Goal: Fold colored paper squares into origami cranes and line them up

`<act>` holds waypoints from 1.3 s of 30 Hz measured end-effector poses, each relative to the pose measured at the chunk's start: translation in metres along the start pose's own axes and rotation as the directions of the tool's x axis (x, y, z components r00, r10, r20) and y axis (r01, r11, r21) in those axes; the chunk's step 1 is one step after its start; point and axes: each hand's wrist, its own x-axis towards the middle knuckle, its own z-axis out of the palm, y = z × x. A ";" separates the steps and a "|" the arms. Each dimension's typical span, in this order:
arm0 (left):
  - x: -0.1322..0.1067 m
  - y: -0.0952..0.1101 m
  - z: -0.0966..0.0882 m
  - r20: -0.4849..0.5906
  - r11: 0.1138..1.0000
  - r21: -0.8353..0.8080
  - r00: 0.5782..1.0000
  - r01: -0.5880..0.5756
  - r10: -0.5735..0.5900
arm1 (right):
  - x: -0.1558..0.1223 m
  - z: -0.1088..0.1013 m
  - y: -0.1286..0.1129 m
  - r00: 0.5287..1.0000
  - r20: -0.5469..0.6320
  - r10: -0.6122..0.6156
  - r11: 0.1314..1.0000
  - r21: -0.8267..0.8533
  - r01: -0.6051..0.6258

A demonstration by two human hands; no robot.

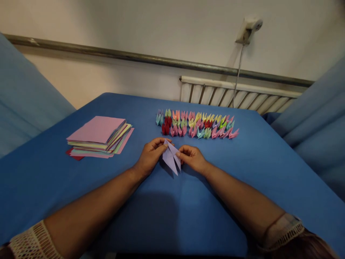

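A piece of lavender folded paper [169, 158] is held between my two hands just above the blue tablecloth. It is a narrow diamond shape, with two pointed flaps split apart at the end nearest me. My left hand [152, 154] pinches its upper left edge between thumb and fingers. From the other side, my right hand [193, 158] grips the right edge, thumb on top and fingers curled beneath. Parts of the fingers on both hands are hidden behind the paper.
Rows of small folded paper cranes [199, 124] in many colours stand beyond my hands. On the left lies a thick stack of coloured paper sheets [97, 131]. Behind the blue table [215, 223] are a wall rail [134, 57], a radiator [215, 84] and blue curtains [320, 115].
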 end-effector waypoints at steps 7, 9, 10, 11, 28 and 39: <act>0.002 0.001 -0.003 -0.043 0.997 0.072 0.999 -0.012 0.015 | -0.002 -0.001 -0.001 0.999 0.032 -0.020 0.999 -0.035 0.021; 0.002 0.002 -0.003 -0.044 0.996 0.093 0.999 -0.007 0.011 | -0.002 -0.001 -0.001 0.999 0.034 -0.021 0.999 -0.045 0.023; 0.002 0.002 -0.003 -0.048 0.994 0.108 0.999 -0.003 0.008 | -0.002 -0.001 -0.001 0.999 0.034 -0.021 0.998 -0.052 0.023; 0.002 0.003 -0.002 -0.055 0.993 0.122 0.998 0.000 0.007 | -0.002 -0.001 -0.001 0.999 0.034 -0.021 0.998 -0.062 0.023; 0.002 0.006 -0.002 -0.092 0.988 0.145 0.993 -0.055 0.069 | -0.005 -0.001 -0.002 0.998 0.056 -0.034 0.993 -0.112 0.040; 0.002 -0.004 -0.002 0.182 0.967 -0.214 0.979 0.135 -0.096 | 0.000 -0.005 -0.006 0.998 -0.053 -0.030 0.999 -0.044 0.028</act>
